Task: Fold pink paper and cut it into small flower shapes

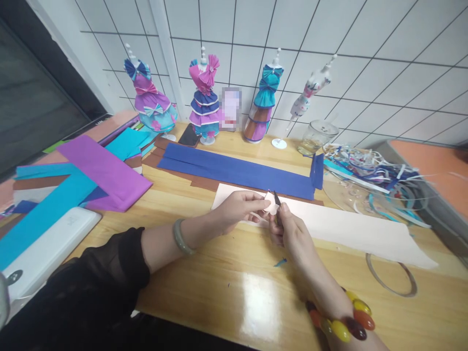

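Observation:
My left hand (239, 209) pinches a small pale piece of paper (271, 203) with a rounded, wavy edge. Around dark-bladed scissors (277, 198) my right hand (292, 229) is closed, the blades pointing up along the right side of that piece. Most of the scissors' handle is hidden by my fingers. Beneath both hands a long strip of pale pink crepe paper (340, 224) lies across the table. A wider dark blue strip (234, 168) rests just beyond it, on top of brown paper (203, 184).
Small mannequins in paper dresses (204, 105) stand along the tiled wall, beside a bare-armed stand (310, 92) and a glass (318, 136). Scraps (369, 168) pile up at right near a loose ring (393, 278). Coloured paper (106, 170) and a white power bank (54, 248) lie left.

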`<move>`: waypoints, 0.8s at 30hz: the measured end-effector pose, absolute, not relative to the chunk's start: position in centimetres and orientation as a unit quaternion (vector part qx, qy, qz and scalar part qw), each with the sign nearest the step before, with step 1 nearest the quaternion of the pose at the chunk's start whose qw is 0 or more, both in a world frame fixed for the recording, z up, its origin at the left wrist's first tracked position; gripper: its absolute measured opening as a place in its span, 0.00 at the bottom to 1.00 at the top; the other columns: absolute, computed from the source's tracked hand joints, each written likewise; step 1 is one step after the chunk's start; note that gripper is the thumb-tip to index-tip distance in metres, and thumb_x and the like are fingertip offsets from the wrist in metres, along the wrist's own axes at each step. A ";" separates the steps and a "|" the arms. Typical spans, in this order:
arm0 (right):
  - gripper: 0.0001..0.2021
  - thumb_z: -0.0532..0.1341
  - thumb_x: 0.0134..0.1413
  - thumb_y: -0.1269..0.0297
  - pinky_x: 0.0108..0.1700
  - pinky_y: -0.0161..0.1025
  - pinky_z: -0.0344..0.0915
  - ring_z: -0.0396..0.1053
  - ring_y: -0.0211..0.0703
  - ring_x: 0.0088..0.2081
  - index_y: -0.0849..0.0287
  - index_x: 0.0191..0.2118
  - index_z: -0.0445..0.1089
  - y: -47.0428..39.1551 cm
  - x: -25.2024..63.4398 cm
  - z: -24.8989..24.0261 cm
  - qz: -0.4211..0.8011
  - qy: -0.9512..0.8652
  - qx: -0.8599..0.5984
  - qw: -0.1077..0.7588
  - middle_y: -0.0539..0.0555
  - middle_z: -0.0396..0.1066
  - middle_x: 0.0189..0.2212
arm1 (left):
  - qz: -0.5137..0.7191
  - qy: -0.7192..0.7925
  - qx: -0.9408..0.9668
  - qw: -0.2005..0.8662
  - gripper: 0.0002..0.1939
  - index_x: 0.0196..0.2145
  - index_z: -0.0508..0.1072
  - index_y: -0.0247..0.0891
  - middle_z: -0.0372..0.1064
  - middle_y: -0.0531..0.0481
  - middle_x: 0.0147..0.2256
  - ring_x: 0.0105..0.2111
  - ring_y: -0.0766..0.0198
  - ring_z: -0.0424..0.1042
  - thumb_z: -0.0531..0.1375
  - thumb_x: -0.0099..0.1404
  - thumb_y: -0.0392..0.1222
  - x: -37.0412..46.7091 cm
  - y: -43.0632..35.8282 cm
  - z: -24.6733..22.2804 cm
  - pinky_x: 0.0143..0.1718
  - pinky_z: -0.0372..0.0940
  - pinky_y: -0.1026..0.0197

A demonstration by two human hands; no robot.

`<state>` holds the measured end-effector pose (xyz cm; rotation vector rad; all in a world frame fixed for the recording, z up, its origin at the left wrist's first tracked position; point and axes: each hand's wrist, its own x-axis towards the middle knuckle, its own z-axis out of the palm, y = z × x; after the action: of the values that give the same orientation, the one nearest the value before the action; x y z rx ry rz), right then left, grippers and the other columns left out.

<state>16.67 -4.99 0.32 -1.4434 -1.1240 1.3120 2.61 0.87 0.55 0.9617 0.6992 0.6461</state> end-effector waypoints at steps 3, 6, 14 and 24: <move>0.24 0.47 0.54 0.41 0.17 0.33 0.43 0.44 0.32 0.16 0.57 0.22 0.56 -5.0 16.6 0.3 0.531 -0.449 -0.579 0.426 0.43 0.46 0.15 | 0.291 0.330 0.455 0.775 0.16 0.30 0.70 0.32 0.68 0.46 0.28 0.30 0.67 0.67 0.62 0.52 0.50 2.5 1.0 0.8 0.32 0.61 0.63; 0.24 0.47 0.54 0.40 0.17 0.33 0.43 0.44 0.32 0.16 0.57 0.22 0.56 -5.0 16.6 0.1 0.523 -0.457 -0.581 0.423 0.44 0.46 0.15 | 0.293 0.346 0.488 0.746 0.15 0.27 0.69 0.32 0.68 0.47 0.28 0.29 0.69 0.67 0.62 0.52 0.49 2.5 1.1 0.7 0.32 0.60 0.64; 0.24 0.47 0.55 0.41 0.18 0.32 0.42 0.43 0.32 0.16 0.58 0.23 0.56 -5.1 16.6 -0.1 0.524 -0.459 -0.577 0.427 0.43 0.45 0.15 | 0.312 0.358 0.526 0.706 0.14 0.22 0.67 0.32 0.67 0.51 0.24 0.23 0.72 0.64 0.62 0.51 0.47 2.6 1.0 0.3 0.29 0.59 0.65; 0.24 0.47 0.54 0.41 0.17 0.33 0.43 0.44 0.32 0.15 0.57 0.21 0.54 -5.1 16.5 0.1 0.515 -0.460 -0.576 0.437 0.43 0.45 0.15 | 0.321 0.371 0.516 0.703 0.15 0.24 0.68 0.33 0.66 0.52 0.24 0.23 0.73 0.62 0.62 0.51 0.50 2.9 0.5 0.1 0.30 0.58 0.66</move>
<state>16.46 -5.10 0.11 -1.4330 -1.1428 1.2807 2.90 0.53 0.10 1.1471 0.8253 0.7141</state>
